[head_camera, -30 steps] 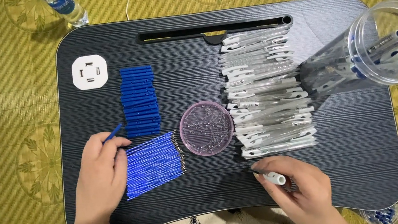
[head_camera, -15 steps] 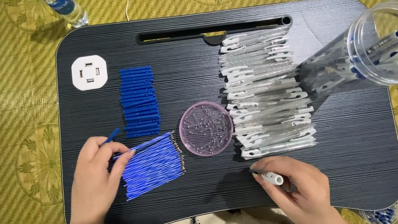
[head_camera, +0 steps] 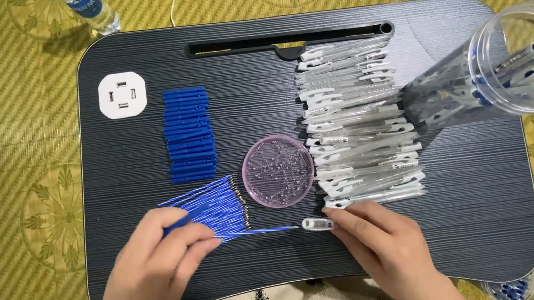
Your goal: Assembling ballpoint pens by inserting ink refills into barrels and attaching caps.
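Observation:
My left hand (head_camera: pixel 158 258) grips a thin blue pen refill (head_camera: pixel 260 231) pulled out of the fanned pile of blue refills (head_camera: pixel 213 207); its tip points right toward a clear pen barrel (head_camera: pixel 317 224). That barrel is held by my right hand (head_camera: pixel 387 244) at the lap desk's front edge. The two parts are nearly tip to tip. Just behind them sits a round pink dish of small springs (head_camera: pixel 278 171). A long stack of clear barrels with white clips (head_camera: pixel 358 122) lies right of the dish.
On the dark lap desk (head_camera: pixel 485 211) a neat column of blue caps (head_camera: pixel 189 134) lies left of centre, with a white square socket block (head_camera: pixel 122 94) behind it. A clear jar holding finished pens (head_camera: pixel 508 66) lies at right. A water bottle (head_camera: pixel 86 8) stands beyond the desk.
My left hand drew one refill from the pile and slid it right. My right hand moved left with the barrel, bringing it up to the refill's tip.

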